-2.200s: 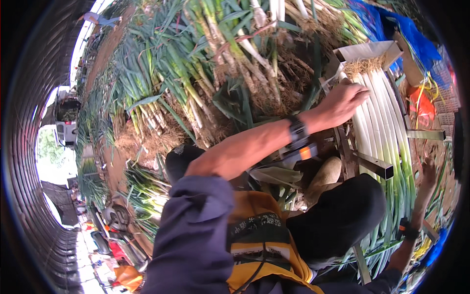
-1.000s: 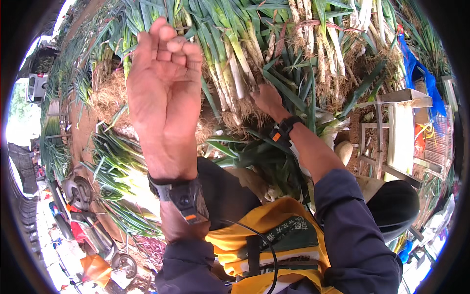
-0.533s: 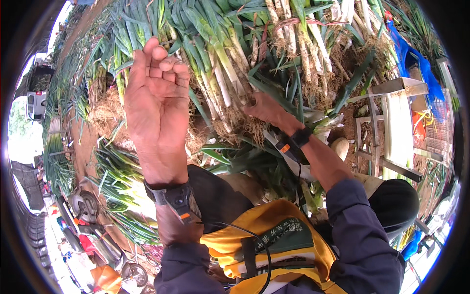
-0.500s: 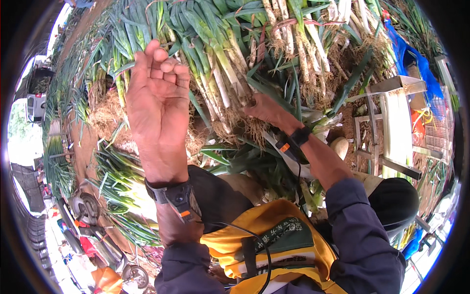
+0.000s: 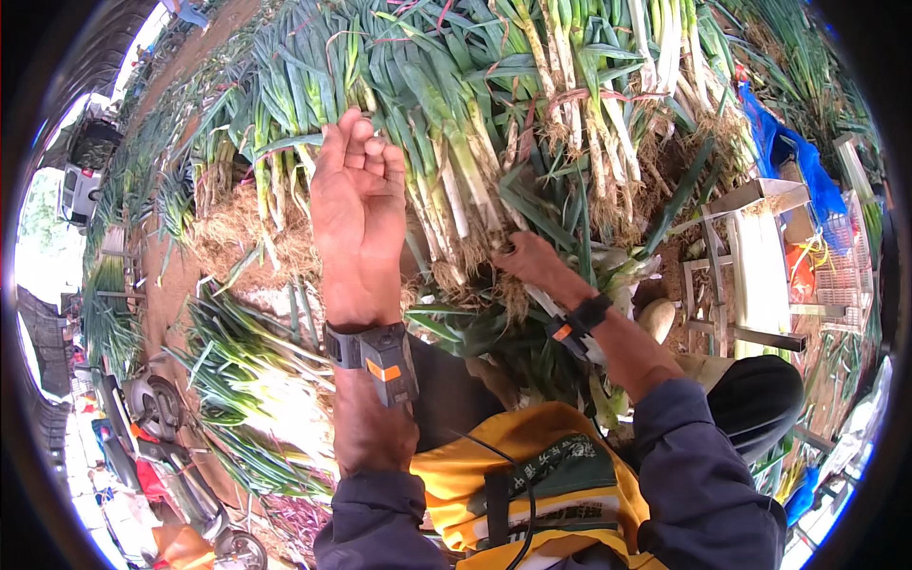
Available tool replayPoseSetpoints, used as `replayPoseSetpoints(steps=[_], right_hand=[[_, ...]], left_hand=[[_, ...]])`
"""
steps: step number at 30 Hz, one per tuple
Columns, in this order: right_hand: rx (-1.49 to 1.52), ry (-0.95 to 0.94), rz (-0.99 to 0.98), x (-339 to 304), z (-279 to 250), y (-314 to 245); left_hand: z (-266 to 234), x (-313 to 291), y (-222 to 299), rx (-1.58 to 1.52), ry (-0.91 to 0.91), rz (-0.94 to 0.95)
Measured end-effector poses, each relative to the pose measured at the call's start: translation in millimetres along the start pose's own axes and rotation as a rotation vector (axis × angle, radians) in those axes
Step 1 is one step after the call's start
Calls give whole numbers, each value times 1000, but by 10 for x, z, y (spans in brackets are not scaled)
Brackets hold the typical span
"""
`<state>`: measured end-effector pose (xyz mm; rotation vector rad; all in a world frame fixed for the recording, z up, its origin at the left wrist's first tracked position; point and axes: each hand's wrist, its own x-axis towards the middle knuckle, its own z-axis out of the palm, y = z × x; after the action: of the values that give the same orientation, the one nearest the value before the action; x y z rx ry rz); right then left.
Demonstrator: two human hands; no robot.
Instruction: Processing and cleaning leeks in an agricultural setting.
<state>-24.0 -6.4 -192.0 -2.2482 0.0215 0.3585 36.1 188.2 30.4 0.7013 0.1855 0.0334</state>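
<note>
Across the head view's upper middle, leeks (image 5: 465, 157) are lying, the right hand (image 5: 537, 266) resting with bent fingers at their roots (image 5: 472, 254), hold unclear, the left hand (image 5: 359, 223) hovering palm-up, half-curled and empty, the stalks seemingly stiff but bruisable, best gripped by their shanks (image 5: 456, 209).

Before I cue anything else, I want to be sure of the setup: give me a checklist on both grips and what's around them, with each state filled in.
1. Left grip free: ok, palm turned up, fingers part curled, nothing in it.
2. Right grip at the root end of the leeks: ok.
3. Right grip closed firmly on a stalk: cannot tell, the fingertips are partly lost among the roots.
4. Those leeks free of roots: not ok, brown tangled roots hang from them.
5. Cable clear of both grips: ok, it crosses the yellow apron.
</note>
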Motion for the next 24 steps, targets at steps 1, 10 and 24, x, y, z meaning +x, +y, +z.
replayPoseSetpoints(steps=[1,10,24], right_hand=[[52,-55,54,-81,-124,-14],[249,-408,19,-1046,129,690],[5,-445,-55,-2183,-1982,-869]], left_hand=[[-18,-10,23,-7,-12,6],[121,33,-118,-4,-39,-22],[121,287,-1068,389,102,-449]])
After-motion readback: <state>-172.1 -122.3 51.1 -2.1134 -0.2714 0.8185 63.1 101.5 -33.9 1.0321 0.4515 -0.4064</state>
